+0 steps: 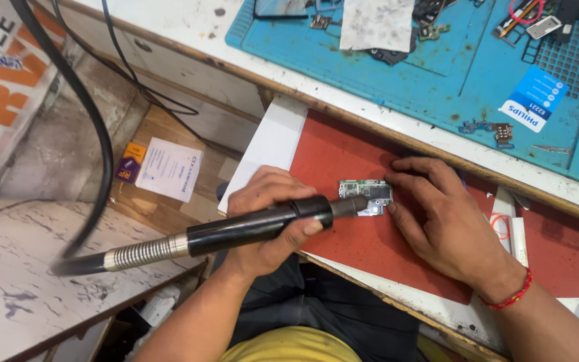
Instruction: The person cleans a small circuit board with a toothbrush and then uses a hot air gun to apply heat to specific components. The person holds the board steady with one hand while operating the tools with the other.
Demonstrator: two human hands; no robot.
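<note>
Bare red mat [343, 234] lies open near the circuit board [367, 194] and far of it toward the bench edge [343, 110]. The hot-air handpiece [249, 228] bars the left approach; the right hand [437, 214] blocks the right. A white strip [519, 238] bounds the mat at right.

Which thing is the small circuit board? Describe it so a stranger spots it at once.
Start at the red mat on the pull-out shelf below the blue work mat. Between the left hand, which holds a black hot-air wand, and the right hand lies the small circuit board. It alone is greenish with silver shields.
</note>
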